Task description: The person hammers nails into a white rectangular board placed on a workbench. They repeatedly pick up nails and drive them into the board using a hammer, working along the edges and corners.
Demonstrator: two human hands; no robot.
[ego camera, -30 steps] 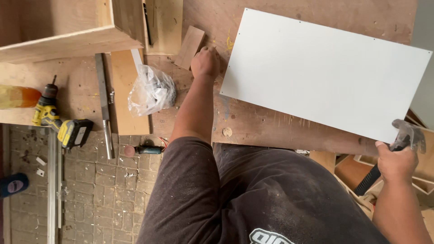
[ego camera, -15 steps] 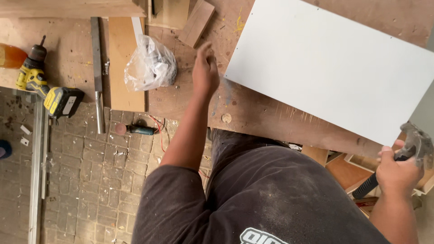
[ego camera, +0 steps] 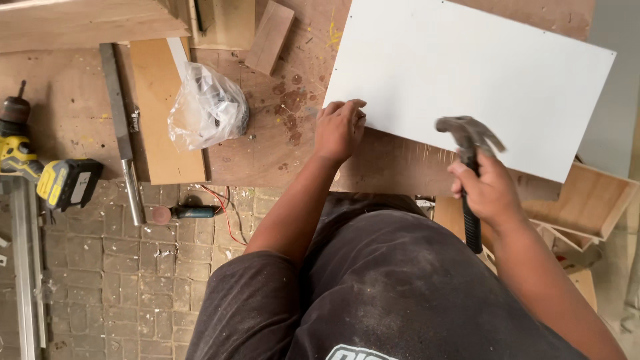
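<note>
Left hand [ego camera: 339, 128] presses fingertips on the near-left edge of a white rectangular laminate panel [ego camera: 467, 73] lying on the scuffed brown bench [ego camera: 267, 133]; right hand [ego camera: 490, 190] grips a black-handled steel claw hammer [ego camera: 468, 143] over the panel's near edge.

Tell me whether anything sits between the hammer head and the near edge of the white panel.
Nothing visible does. The hammer in the right hand hangs over the white panel near its edge, while the left hand rests at that edge, off to the side.

Scuffed plywood workbench [ego camera: 280, 153], white panel [ego camera: 467, 73], clear bag [ego camera: 207, 113] of perhaps screws, cordless drill [ego camera: 47, 177], wood offcut [ego camera: 269, 37]
</note>
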